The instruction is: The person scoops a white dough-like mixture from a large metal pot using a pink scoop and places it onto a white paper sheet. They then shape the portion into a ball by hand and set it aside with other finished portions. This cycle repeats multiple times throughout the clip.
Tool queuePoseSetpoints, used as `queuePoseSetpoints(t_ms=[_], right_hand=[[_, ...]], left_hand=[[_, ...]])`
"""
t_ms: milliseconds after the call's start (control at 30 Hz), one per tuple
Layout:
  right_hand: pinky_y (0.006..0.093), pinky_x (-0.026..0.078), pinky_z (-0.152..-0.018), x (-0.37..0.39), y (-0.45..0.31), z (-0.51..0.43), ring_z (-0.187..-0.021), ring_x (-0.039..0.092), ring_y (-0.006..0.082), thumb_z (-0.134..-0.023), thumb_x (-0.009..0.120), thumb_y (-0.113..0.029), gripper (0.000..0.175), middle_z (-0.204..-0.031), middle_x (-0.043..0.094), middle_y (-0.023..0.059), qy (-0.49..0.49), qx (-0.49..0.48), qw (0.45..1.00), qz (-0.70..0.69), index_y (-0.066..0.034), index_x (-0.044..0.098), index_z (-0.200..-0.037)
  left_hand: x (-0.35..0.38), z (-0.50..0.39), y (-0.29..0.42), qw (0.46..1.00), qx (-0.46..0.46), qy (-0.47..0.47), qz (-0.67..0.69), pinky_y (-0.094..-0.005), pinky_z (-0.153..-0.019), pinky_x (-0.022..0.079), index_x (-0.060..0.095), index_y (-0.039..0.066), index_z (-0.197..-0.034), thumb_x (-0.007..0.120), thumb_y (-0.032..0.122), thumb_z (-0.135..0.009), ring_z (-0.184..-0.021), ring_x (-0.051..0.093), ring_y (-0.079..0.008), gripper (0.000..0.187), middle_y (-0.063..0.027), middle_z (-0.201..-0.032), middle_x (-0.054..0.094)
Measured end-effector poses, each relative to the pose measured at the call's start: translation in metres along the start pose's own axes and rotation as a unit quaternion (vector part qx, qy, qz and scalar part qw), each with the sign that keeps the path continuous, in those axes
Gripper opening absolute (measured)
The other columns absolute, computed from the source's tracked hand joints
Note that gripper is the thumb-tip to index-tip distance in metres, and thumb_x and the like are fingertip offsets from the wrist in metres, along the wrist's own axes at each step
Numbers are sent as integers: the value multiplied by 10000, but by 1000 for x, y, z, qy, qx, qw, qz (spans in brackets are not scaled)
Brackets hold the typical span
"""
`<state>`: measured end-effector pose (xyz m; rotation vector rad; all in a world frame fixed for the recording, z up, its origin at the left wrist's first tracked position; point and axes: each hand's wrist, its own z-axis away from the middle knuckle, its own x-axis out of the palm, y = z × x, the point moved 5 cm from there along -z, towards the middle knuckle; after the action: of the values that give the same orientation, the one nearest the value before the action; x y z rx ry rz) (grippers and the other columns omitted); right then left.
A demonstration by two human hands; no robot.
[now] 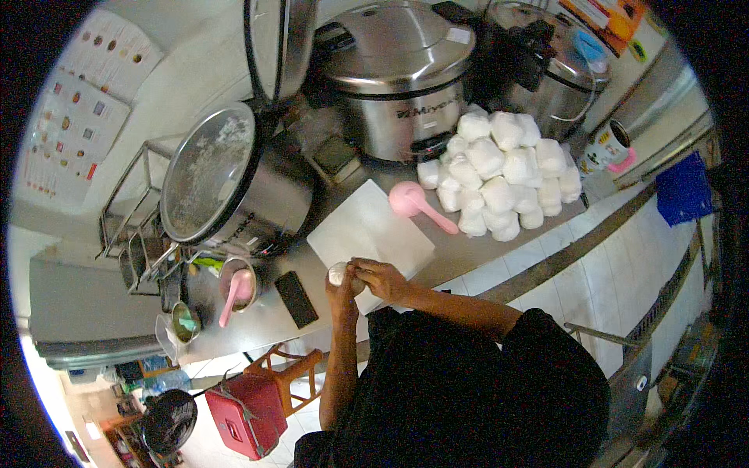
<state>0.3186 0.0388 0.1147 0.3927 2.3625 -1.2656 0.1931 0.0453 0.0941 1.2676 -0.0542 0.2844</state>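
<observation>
Both hands meet over the near edge of a stack of white sheets [363, 222] on the metal counter. My left hand [343, 292] is closed around a small white wrapped bundle [337, 273], whose rounded end shows above the fingers. My right hand [377, 279] touches it from the right with its fingertips; what those fingers pinch is too small to tell. A pink plastic scoop [409, 200] lies at the sheets' upper right corner. Beside it rises a heap of white wrapped bundles [497, 175]. A dark phone-like slab [296, 299] lies left of my left hand.
A rice cooker with a glass inner lid [210, 175] stands at left, a larger closed steel rice cooker [404, 76] behind, another cooker [562, 76] at back right. Left on the counter are a metal container [240, 281] with a pink scoop and a small bowl [185, 322]. A patterned cup [608, 143] stands at right.
</observation>
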Motion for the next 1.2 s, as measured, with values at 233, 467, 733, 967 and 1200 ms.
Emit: queuePoseSetpoints(t_ms=[233,467,733,967,1200], right_hand=[[380,481,-855,-10,12,1,-982,594,337,-814,598,-117,391,-1102,601,179,5,245,953,-178,-11,519,-1181],[347,436,-897,-62,64,64,-1075,520,259,-814,669,-288,600,-1198,519,156,101,393,891,-203,4,407,-1268],[366,410,-898,-176,99,147,-1036,504,273,-768,694,-117,517,-1094,498,170,328,387,857,91,30,395,-1164],[397,397,-891,-163,71,118,-1009,486,338,-737,696,-114,486,-1058,487,209,330,374,855,145,43,431,-1113],[462,378,-933,-147,84,53,-1082,443,429,-748,623,-25,423,-1142,461,241,279,193,920,199,1,438,-1128]], left_hand=[[16,-10,-29,994,-73,-4,78,-323,-729,457,503,9,-1066,544,364,-866,-845,563,-176,410,-77,-926,584],[51,-8,-61,986,-120,-105,-49,-401,-1093,153,222,63,-1417,392,531,-908,-1335,207,-269,712,-173,-1434,206],[27,19,-64,885,37,-179,-429,-464,-1052,238,383,42,-1342,494,460,-880,-1302,246,-366,633,-236,-1378,301],[21,21,-77,693,171,-202,-671,-617,-1018,204,355,98,-1373,606,451,-797,-1350,167,-395,722,-154,-1486,166],[-30,22,-61,655,205,-192,-701,-618,-1021,198,386,111,-1353,644,390,-773,-1361,174,-358,693,-143,-1487,182]])
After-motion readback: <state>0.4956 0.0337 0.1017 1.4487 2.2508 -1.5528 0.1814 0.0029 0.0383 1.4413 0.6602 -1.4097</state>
